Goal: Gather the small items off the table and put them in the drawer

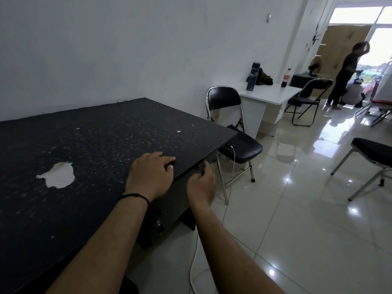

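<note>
The black table (89,145) has a speckled top with a worn white patch (57,175). My left hand (151,172) rests at the table's right edge, fingers curled over a small dark item (171,165) that is mostly hidden. My right hand (201,183) is just below that edge, in front of the dark drawer unit (178,196). Its fingers are bent around a dark handle (200,166) under the tabletop. A tiny white scrap (178,131) lies farther back on the table. Whether the drawer is open is hidden by the tabletop and my hands.
A key sits in a lock (159,225) lower on the drawer unit. A black folding chair (237,143) stands close to the table's right corner, and a white cable (233,164) hangs from it to the tiled floor. Behind it are a white desk (265,96) with bottles, more chairs and a person (343,77).
</note>
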The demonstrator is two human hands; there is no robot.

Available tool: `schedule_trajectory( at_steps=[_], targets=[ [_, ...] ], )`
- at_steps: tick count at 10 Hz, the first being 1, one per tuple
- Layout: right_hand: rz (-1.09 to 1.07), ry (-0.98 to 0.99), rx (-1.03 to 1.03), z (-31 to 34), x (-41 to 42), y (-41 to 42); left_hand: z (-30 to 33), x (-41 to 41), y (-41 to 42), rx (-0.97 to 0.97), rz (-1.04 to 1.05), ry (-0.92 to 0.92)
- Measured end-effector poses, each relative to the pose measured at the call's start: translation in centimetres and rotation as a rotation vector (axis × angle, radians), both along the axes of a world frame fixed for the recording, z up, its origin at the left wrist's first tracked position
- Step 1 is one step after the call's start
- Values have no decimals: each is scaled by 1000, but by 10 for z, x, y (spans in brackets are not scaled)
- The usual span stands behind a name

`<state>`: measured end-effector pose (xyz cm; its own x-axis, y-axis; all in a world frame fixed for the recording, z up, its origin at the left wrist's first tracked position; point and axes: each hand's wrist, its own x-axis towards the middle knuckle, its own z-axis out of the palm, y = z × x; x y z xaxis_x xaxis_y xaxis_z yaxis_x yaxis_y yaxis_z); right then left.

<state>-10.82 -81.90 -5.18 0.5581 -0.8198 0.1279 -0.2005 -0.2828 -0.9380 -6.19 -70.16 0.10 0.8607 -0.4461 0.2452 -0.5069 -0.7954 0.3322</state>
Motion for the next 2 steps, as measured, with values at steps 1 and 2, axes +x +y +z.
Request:
schedule_trajectory(
  at_steps=[1, 2],
  targets=[
    [-36, -46, -65, 14, -8, 3, 3, -7, 5, -8, 21, -3],
    [54, -65, -242, 40, -7, 13, 9, -13, 24, -8, 89, -34]
  ],
)
